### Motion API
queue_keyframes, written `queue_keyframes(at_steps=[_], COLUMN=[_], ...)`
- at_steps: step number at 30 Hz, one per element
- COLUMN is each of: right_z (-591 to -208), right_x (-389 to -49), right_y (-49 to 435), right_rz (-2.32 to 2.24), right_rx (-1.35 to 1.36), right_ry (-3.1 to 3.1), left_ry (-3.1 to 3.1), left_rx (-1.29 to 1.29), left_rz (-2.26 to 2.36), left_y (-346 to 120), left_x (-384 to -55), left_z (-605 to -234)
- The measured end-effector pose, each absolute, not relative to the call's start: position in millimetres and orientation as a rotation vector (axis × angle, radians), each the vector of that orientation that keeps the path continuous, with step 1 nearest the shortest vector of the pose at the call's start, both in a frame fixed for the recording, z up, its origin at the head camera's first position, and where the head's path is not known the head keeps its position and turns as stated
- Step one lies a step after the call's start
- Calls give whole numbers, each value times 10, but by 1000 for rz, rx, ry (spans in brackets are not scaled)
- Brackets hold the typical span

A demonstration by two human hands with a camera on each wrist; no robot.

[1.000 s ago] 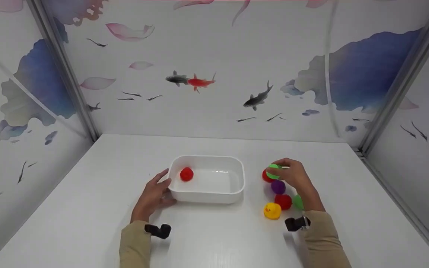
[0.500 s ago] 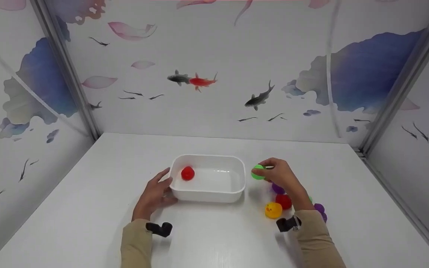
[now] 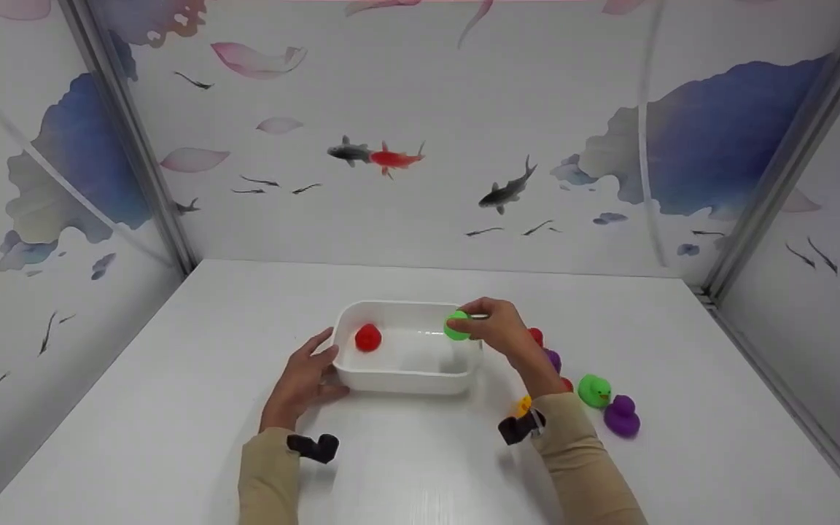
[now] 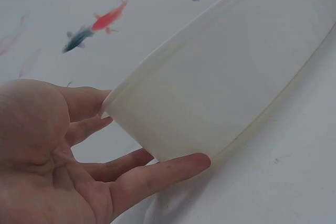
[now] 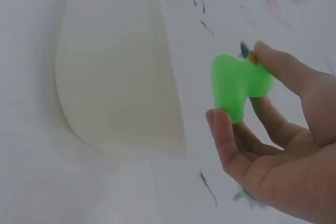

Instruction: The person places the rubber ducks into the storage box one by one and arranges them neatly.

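Note:
My right hand (image 3: 496,327) pinches a green rubber duck (image 5: 231,80) between thumb and fingers. In the head view the duck overlaps the inner right end of the white plastic tub (image 3: 405,382). The right wrist view shows it raised beside the tub's wall, its orange beak by a fingertip. At the tub's left end, my left hand (image 3: 310,379) touches it with extended fingers and thumb. The left wrist view has the fingertips at the rim and corner and the thumb (image 4: 178,169) low along the side. Inside the tub, at the left, lies a red toy (image 3: 368,337).
Right of the tub on the white table (image 3: 405,467) stand another green duck (image 3: 594,391) and a purple duck (image 3: 622,417). A yellow duck (image 3: 523,406), a red toy (image 3: 535,336) and a purple toy (image 3: 553,359) are partly hidden by my right arm. Printed walls enclose the table.
My right hand has carried the green duck leftward from the toy group to over the tub's right end. The left hand has stayed at the tub's left end.

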State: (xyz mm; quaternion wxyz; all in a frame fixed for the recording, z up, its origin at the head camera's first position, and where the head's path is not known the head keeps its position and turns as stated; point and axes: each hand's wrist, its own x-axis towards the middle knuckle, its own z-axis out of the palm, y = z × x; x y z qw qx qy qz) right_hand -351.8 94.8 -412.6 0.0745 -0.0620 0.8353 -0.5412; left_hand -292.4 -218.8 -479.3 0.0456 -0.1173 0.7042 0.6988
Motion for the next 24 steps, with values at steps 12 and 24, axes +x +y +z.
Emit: queue_keyframes(at_steps=[12, 24], right_z=[-4257, -4204], right_x=[-3601, -3744], right_y=[537, 212], right_rz=[-1681, -1580], right_rx=[-159, -175], right_ry=[2434, 2490], left_ry=[2083, 2059], left_rx=[-351, -343], left_rz=[2182, 2188], left_y=[-2202, -2214], left_x=[-2915, -2949], left_z=[-4787, -4783])
